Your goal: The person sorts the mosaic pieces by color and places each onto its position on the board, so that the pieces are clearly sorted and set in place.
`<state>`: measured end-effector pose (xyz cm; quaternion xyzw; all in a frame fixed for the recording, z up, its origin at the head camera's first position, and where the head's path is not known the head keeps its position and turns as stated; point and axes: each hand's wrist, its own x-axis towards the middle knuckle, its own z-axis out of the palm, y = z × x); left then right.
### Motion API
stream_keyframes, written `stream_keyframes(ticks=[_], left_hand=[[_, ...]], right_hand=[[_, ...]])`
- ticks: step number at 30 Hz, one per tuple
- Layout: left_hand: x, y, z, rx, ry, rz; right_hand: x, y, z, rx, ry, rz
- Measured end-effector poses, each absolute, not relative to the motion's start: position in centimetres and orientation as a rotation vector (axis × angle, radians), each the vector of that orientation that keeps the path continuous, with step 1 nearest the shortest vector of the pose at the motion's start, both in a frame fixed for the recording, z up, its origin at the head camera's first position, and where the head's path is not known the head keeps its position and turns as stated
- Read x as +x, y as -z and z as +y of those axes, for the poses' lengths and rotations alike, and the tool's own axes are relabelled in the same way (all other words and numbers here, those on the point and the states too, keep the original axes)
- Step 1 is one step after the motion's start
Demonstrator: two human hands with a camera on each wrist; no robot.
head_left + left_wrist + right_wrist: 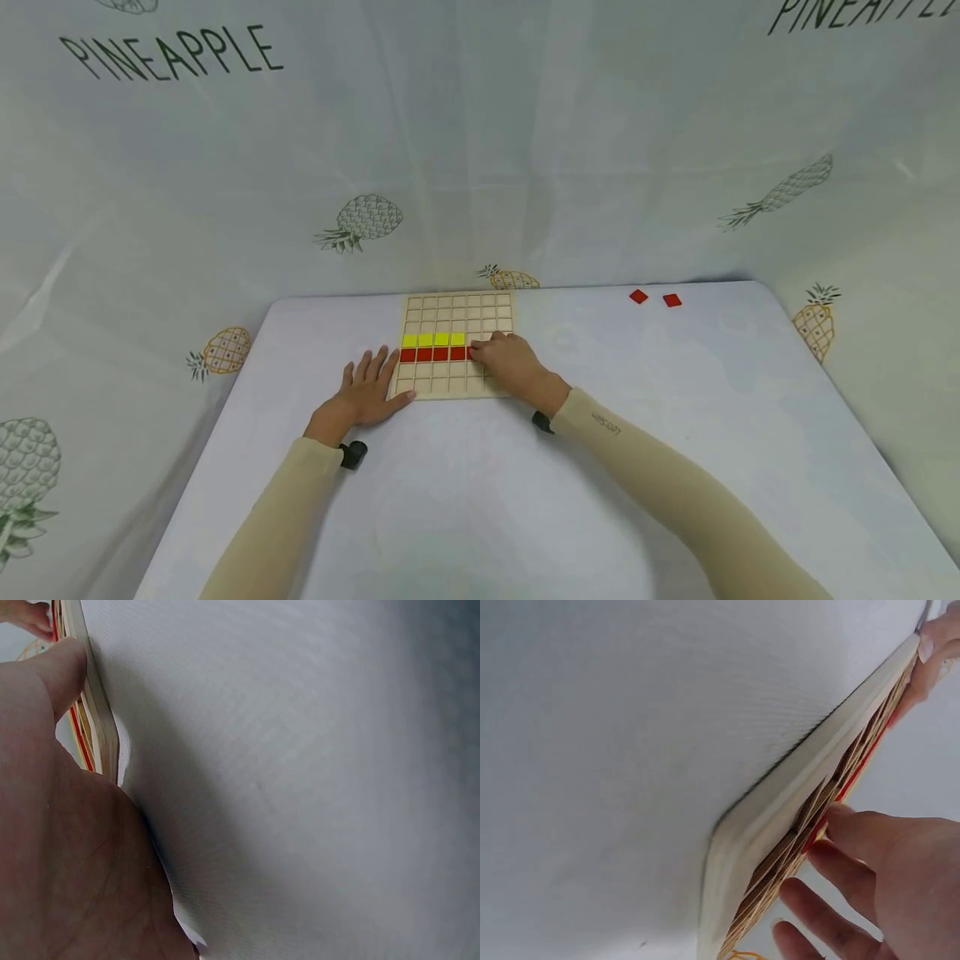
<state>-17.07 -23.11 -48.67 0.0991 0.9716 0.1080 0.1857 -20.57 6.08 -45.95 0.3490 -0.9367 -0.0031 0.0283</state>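
Observation:
A pale wooden grid board (442, 385) lies on the table, divided into small square cells. Several yellow square tiles (425, 340) fill part of one row, and several red square tiles (441, 354) fill the row just below. At the board's left edge my left hand (365, 397) rests with fingers spread, the thumb over its near left corner. My right hand (512, 364) is over the board's right part, pinching a red tile (815, 836) between thumb and index finger at the end of the red row. Its other fingers hang loosely curved.
Two loose red tiles (638, 297) lie near the table's far edge, right of the board. A white table (480, 492) spreads around it. Behind stands a pale curtain (465, 125) printed with pineapples. Dark wrist devices (353, 455) sit under both wrists.

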Motion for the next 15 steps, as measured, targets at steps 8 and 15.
stream_keyframes(ticks=[8, 15], left_hand=[[-16.9, 49.0, -23.1, 0.281, -0.302, 2.738], [-17.1, 49.0, -23.2, 0.277, -0.286, 2.738]], right_hand=[[-20.1, 45.8, 9.7, 0.986, -0.241, -2.731], [-20.4, 45.1, 14.5, 0.862, -0.226, -2.732]])
